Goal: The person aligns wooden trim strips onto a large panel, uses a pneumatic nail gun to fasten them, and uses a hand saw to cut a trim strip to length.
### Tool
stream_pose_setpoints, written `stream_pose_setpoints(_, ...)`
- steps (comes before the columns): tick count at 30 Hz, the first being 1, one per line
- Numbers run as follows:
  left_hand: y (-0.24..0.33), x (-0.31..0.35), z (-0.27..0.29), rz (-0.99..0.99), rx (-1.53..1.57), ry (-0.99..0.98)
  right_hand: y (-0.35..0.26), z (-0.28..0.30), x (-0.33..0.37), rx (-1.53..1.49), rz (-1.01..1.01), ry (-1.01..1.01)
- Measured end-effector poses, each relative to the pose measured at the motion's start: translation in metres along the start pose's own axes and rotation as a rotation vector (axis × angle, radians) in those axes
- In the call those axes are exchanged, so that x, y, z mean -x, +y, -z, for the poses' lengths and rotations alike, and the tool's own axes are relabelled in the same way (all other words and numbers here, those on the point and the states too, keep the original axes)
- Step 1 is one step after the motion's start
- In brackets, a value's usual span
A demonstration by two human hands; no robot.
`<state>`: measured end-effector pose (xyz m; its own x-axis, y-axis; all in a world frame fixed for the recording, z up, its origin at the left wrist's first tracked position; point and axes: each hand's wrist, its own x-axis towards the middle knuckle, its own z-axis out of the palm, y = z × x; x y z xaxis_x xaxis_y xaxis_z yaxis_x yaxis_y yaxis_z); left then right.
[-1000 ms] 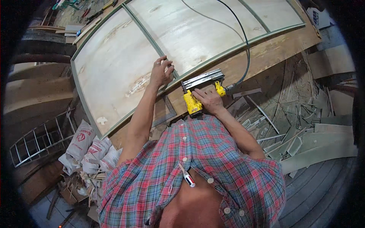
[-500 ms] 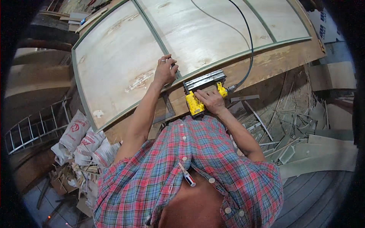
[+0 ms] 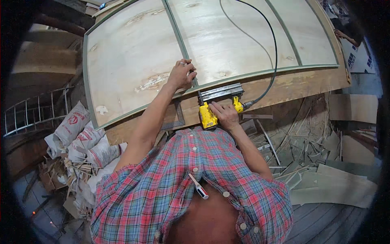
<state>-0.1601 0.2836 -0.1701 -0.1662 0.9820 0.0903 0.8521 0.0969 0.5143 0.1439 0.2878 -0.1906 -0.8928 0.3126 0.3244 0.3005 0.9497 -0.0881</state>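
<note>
My left hand is closed on the near end of a green strip that crosses a pale wooden panel; the fingertips partly hide the strip. My right hand is wrapped round a yellow nail gun, close against my shirt. The gun's long metal magazine lies along the panel's near green edging, over the brown board beneath. From the gun's right end a black air hose curves up over the panel. Between my arms a dark metal square rests at the board's near edge.
White sacks and wood offcuts are piled on the left, beside a metal ladder-like frame. Thin scraps and curved sheets litter the floor on the right. Another person's hand shows beyond the panel's far right corner.
My view has shifted, so the panel sits a little lower and farther right. Another person's hand has come into sight at the far right. Both my hands keep their holds.
</note>
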Motion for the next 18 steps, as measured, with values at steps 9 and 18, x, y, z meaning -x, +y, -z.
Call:
stream_pose_setpoints(9,-0.0038,-0.0015,-0.0014,-0.005,-0.006,0.028,-0.0025,0.0052,-0.0056,-0.023,-0.025,-0.015)
stream_pose_setpoints(18,-0.0063,-0.002,0.0013,-0.037,0.003,-0.019,-0.0013,0.0012,-0.0031,-0.004,-0.019,-0.039)
